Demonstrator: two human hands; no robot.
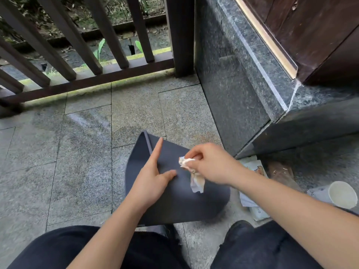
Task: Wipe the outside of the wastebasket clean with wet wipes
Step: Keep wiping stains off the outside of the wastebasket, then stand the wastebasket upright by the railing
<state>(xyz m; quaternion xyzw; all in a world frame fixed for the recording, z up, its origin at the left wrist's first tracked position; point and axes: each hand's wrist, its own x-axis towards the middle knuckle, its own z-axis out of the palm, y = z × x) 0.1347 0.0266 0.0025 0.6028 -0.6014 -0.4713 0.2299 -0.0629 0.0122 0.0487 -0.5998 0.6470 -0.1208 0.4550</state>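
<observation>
Dark grey plastic makes up the wastebasket (174, 199) lying on its side on the speckled granite floor (77, 152), in the lower centre of the frame, just above your knees. Its flat side faces up, and a raised ridge runs along that side towards the upper left end.

Your left hand (153, 175) rests flat on that upturned side. Its fingers (156, 150) are straight and spread, the forefinger pointing up the frame along the ridge and the thumb angled out to the right, both touching the plastic.

Your right hand (211, 164) comes in from the lower right of the frame and sits just right of the left thumb. Its fingers are curled and clamped on a crumpled white wet wipe (192, 171); the wad shows at the fingertips and a loose tail hangs down below the hand, over the wastebasket's surface. You cannot tell from this view whether the wad is pressed against the plastic or just above it.

Right of the wastebasket, against the base of the dark polished stone plinth (242, 84), lie some pale packets (252, 208) and a brownish wrapper, and at the right edge a white paper cup (341, 194) lies tipped with its mouth towards you. A brown wooden railing (97, 78) crosses the upper left of the frame.
</observation>
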